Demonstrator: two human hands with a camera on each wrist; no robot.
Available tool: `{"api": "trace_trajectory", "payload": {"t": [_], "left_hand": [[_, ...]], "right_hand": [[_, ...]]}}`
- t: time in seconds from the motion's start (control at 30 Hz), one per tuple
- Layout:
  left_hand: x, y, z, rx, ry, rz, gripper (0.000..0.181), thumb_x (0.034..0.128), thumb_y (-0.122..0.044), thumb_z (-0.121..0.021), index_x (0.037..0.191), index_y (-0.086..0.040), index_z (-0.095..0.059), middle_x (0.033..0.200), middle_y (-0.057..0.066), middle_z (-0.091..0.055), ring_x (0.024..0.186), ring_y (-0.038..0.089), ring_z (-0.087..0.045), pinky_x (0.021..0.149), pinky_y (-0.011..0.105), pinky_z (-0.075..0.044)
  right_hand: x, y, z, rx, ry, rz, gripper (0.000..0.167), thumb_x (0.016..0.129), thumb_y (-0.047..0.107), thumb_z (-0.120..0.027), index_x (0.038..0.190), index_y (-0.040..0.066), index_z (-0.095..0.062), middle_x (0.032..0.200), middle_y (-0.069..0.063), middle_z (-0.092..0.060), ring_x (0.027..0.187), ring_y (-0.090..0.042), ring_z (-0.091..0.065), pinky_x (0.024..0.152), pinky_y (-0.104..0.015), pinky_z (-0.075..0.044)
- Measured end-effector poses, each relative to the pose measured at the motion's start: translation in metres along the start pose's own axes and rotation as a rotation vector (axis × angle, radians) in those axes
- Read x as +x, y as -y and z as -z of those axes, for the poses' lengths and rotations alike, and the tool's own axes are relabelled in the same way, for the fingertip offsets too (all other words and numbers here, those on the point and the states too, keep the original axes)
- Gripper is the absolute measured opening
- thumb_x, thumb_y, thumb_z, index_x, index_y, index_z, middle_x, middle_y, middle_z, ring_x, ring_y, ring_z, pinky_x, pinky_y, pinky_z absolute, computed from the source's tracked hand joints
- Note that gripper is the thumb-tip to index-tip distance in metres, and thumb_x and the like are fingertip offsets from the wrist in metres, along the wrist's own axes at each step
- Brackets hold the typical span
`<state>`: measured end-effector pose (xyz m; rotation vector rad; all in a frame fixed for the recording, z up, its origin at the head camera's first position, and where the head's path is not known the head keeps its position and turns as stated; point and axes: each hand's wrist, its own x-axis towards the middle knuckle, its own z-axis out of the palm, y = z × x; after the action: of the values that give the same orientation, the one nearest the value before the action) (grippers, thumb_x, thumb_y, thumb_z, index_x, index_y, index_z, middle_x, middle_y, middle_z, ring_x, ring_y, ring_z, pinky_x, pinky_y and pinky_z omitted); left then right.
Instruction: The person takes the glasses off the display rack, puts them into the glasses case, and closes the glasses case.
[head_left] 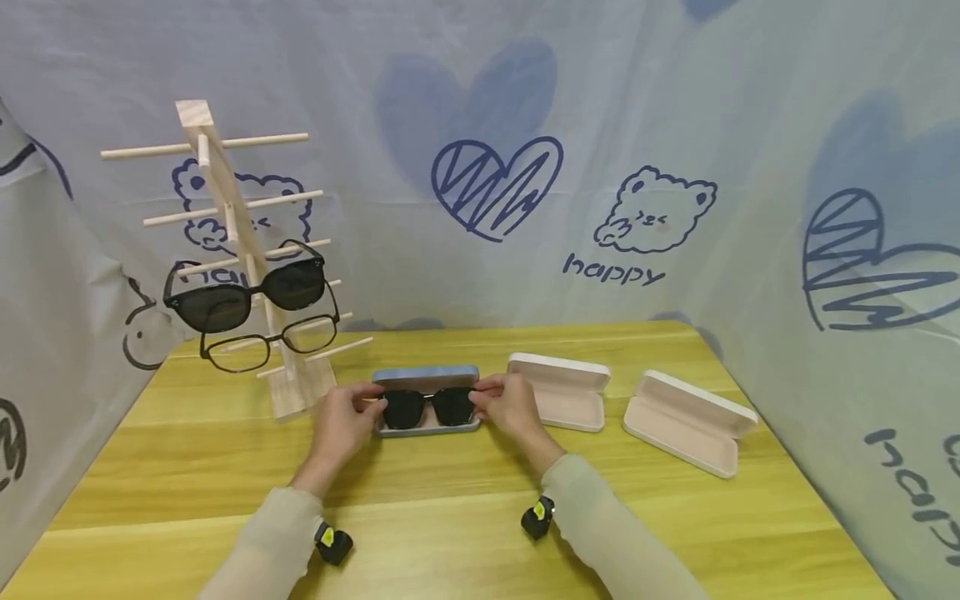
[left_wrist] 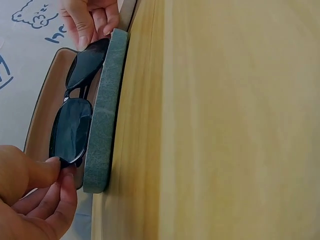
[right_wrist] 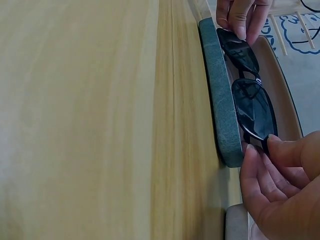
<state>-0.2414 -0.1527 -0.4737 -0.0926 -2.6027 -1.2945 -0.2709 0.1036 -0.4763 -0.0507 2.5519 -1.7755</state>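
Note:
Dark-lensed sunglasses [head_left: 453, 406] sit at the opening of a blue glasses case [head_left: 427, 372] whose lid stands up at the back. My left hand [head_left: 347, 417] pinches their left end between thumb and fingers. At the other end, my right hand [head_left: 513, 407] pinches the frame the same way. In the left wrist view the sunglasses [left_wrist: 71, 131] are tilted over the pinkish lining, behind the case's blue-green front wall [left_wrist: 106, 110]. From the right wrist view I see the lenses [right_wrist: 254, 107] facing up; whether the frame touches the case's bottom is hidden.
Left of the case, a wooden display stand [head_left: 291, 392] with pegs carries black sunglasses [head_left: 217, 308] and thin-framed eyeglasses [head_left: 238, 353]. Two white cases stand with lids up on the right, a nearer one [head_left: 562, 408] and a farther one [head_left: 682, 433]. A printed cloth [head_left: 480, 275] hangs behind the table.

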Motion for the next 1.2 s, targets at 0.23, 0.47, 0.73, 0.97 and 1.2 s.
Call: {"api": "trace_trajectory", "payload": {"t": [0.23, 0.47, 0.73, 0.97, 1.2], "left_hand": [[-0.0012, 0.0009, -0.0007, -0.029, 0.001, 0.017, 0.021, 0.0910, 0.003, -0.073, 0.112, 0.006, -0.076, 0.103, 0.026, -0.077, 0.084, 0.034, -0.077, 0.061, 0.017, -0.052], [-0.0016, 0.0018, -0.0011, -0.058, 0.003, 0.028, 0.021, 0.0909, 0.004, -0.073, 0.112, 0.007, -0.076, 0.108, 0.028, -0.076, 0.089, 0.038, -0.078, 0.063, 0.016, -0.054], [-0.0028, 0.0046, -0.0008, -0.082, -0.013, 0.045, 0.021, 0.0908, 0.004, -0.073, 0.111, 0.009, -0.075, 0.108, 0.029, -0.076, 0.092, 0.040, -0.078, 0.067, 0.027, -0.062], [-0.0037, 0.0043, 0.0018, -0.045, -0.023, 0.040, 0.021, 0.0899, 0.003, -0.075, 0.110, 0.007, -0.077, 0.107, 0.026, -0.077, 0.090, 0.037, -0.078, 0.066, 0.025, -0.061], [-0.0025, 0.0043, -0.0026, -0.035, -0.022, 0.035, 0.020, 0.0888, 0.004, -0.075, 0.109, 0.007, -0.077, 0.105, 0.026, -0.077, 0.088, 0.037, -0.078, 0.069, 0.030, -0.063]], "right_hand": [[-0.0002, 0.0014, -0.0011, -0.036, 0.002, 0.000, 0.012, 0.091, -0.002, -0.076, 0.099, -0.010, -0.075, 0.089, -0.024, -0.077, 0.063, -0.014, -0.070, 0.061, -0.030, -0.063], [-0.0022, 0.0031, -0.0005, -0.039, 0.002, 0.000, 0.012, 0.092, 0.000, -0.074, 0.100, -0.009, -0.075, 0.091, -0.024, -0.077, 0.065, -0.017, -0.072, 0.061, -0.031, -0.063], [-0.0024, 0.0040, -0.0036, -0.063, -0.014, -0.007, 0.012, 0.094, 0.004, -0.074, 0.100, -0.007, -0.075, 0.090, -0.021, -0.077, 0.064, -0.014, -0.071, 0.058, -0.025, -0.061], [-0.0030, 0.0073, -0.0055, -0.090, -0.031, -0.017, 0.011, 0.093, 0.006, -0.076, 0.097, -0.005, -0.076, 0.085, -0.018, -0.077, 0.060, -0.011, -0.068, 0.056, -0.023, -0.060], [-0.0032, 0.0052, -0.0043, -0.120, -0.045, -0.019, 0.011, 0.093, 0.007, -0.077, 0.096, -0.003, -0.077, 0.087, -0.018, -0.078, 0.063, -0.013, -0.072, 0.056, -0.024, -0.060]]}}
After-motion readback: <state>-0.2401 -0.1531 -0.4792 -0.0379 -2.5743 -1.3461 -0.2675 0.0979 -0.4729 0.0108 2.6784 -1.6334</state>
